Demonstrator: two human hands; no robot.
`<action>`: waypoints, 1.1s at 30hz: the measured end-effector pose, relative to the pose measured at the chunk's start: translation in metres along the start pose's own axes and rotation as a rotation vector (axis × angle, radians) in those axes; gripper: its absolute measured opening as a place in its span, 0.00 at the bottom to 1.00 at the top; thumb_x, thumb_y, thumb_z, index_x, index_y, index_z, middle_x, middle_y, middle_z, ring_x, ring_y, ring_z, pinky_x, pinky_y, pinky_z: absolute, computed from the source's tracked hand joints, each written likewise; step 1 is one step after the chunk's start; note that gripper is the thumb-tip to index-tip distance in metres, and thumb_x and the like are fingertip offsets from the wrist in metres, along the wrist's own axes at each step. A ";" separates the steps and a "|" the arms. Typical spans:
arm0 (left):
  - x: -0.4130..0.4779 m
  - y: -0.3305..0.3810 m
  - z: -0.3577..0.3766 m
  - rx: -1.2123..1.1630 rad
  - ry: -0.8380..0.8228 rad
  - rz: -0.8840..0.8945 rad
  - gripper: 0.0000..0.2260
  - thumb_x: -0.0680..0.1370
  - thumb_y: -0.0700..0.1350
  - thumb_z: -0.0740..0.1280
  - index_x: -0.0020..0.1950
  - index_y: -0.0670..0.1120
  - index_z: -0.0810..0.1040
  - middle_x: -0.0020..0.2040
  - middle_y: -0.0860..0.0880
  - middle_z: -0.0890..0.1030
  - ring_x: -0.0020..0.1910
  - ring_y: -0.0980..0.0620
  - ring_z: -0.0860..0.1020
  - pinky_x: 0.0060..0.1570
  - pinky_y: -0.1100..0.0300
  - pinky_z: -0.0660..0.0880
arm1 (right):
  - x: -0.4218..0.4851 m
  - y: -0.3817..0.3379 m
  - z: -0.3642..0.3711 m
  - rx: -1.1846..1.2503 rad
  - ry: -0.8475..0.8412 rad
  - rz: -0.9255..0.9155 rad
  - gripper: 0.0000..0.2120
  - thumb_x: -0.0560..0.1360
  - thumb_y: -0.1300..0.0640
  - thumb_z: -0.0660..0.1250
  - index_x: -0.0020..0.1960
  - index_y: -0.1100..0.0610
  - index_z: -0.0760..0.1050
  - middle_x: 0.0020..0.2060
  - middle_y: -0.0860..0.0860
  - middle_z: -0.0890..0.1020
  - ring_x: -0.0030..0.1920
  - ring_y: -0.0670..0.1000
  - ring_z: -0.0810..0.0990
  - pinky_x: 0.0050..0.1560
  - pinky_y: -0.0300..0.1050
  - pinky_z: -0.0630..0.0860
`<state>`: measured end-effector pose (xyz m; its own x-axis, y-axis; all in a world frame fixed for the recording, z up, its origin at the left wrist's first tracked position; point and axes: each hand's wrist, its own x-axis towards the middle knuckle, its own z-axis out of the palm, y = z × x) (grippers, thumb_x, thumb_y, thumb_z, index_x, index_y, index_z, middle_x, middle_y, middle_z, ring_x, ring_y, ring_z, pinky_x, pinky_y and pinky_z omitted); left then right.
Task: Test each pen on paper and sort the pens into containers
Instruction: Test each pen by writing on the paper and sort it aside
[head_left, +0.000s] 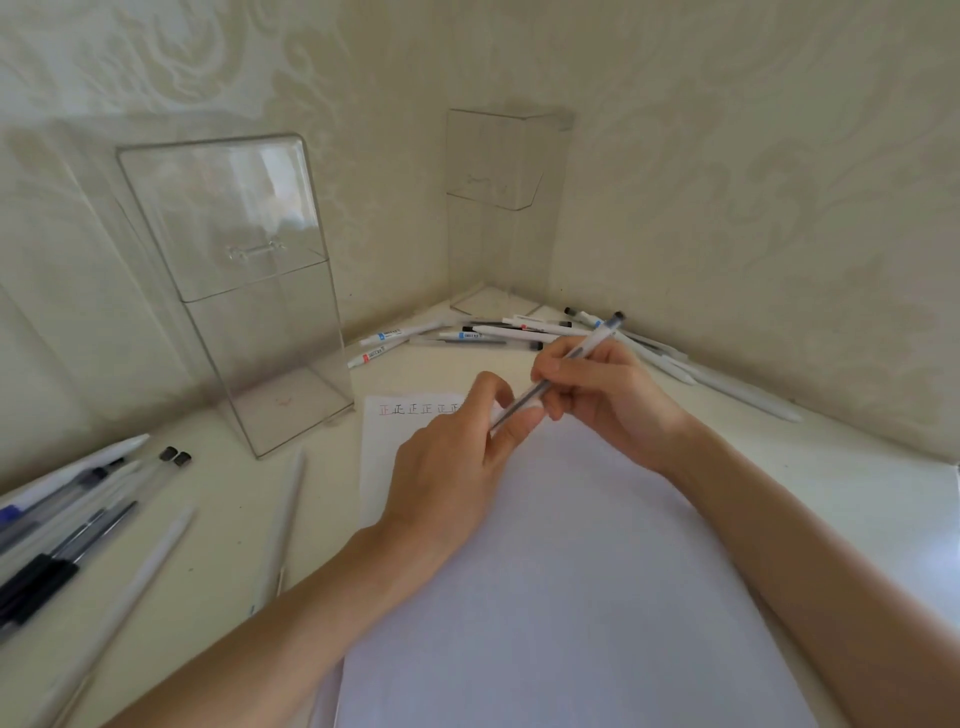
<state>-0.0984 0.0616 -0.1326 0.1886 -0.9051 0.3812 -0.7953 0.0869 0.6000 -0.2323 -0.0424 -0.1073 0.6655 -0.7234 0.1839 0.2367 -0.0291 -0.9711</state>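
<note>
Grip: right hand (608, 395) curled round the barrel of a clear pen (597, 340), left hand (452, 457) pinching its lower end | Pen: slanted over the 12 o'clock edge of the paper (571, 571) – beside a row of written marks | Surroundings: tall clear container (260, 332) at 10 o'clock, second container (498, 208) at 12 o'clock – pen pile (493, 332) at its foot, further pens (78, 509) at 8 o'clock

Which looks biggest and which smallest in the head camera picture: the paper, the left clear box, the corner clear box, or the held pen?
1. paper, also nearest the camera
2. left clear box
3. corner clear box; it stands farther off, so the two boxes may really match
4. held pen
</note>
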 end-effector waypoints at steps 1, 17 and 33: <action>-0.001 0.002 -0.001 0.023 -0.014 -0.035 0.24 0.69 0.69 0.47 0.53 0.53 0.63 0.27 0.53 0.69 0.30 0.53 0.71 0.34 0.57 0.65 | 0.000 -0.004 -0.006 0.005 0.071 -0.016 0.09 0.73 0.63 0.62 0.36 0.61 0.78 0.26 0.54 0.76 0.26 0.51 0.73 0.30 0.40 0.70; 0.013 0.011 0.027 0.448 -0.218 0.152 0.22 0.77 0.63 0.51 0.70 0.61 0.63 0.51 0.50 0.67 0.55 0.49 0.68 0.51 0.55 0.64 | 0.008 0.013 -0.023 -0.646 0.605 0.066 0.16 0.67 0.62 0.66 0.29 0.53 0.60 0.24 0.49 0.67 0.28 0.47 0.63 0.31 0.42 0.60; 0.013 0.009 0.030 0.480 -0.184 0.160 0.30 0.70 0.66 0.42 0.70 0.62 0.62 0.45 0.52 0.60 0.52 0.50 0.68 0.42 0.58 0.60 | 0.007 0.016 -0.019 -0.781 0.482 0.059 0.12 0.69 0.62 0.64 0.33 0.56 0.62 0.29 0.55 0.64 0.31 0.50 0.62 0.31 0.43 0.59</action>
<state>-0.1204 0.0385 -0.1431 -0.0269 -0.9579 0.2858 -0.9879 0.0691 0.1388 -0.2372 -0.0614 -0.1248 0.2524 -0.9428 0.2180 -0.4501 -0.3138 -0.8360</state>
